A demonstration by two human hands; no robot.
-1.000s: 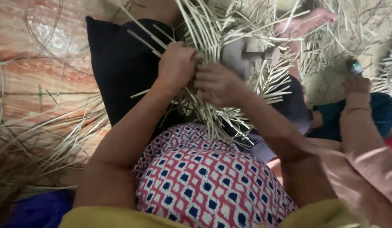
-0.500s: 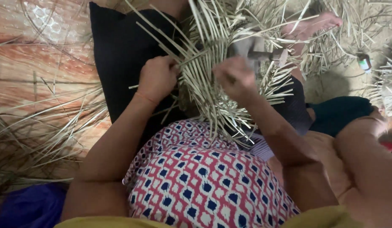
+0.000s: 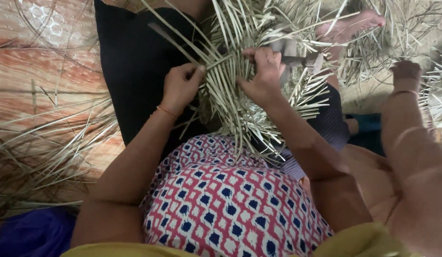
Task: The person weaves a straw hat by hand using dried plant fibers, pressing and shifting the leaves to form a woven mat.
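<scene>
While loose strips crowd every edge, the left hand [image 3: 180, 85] pinches one pale strip of the half-woven palm-leaf mat [image 3: 240, 95] lying over the lap; the right hand [image 3: 261, 76] grips neighbouring strips. Another person's arm [image 3: 411, 143] hems the right side.

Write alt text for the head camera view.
Left hand and right hand pinch pale dried leaf strips of a half-woven piece over a dark cloth. Another person's arm reaches in at right.
</scene>
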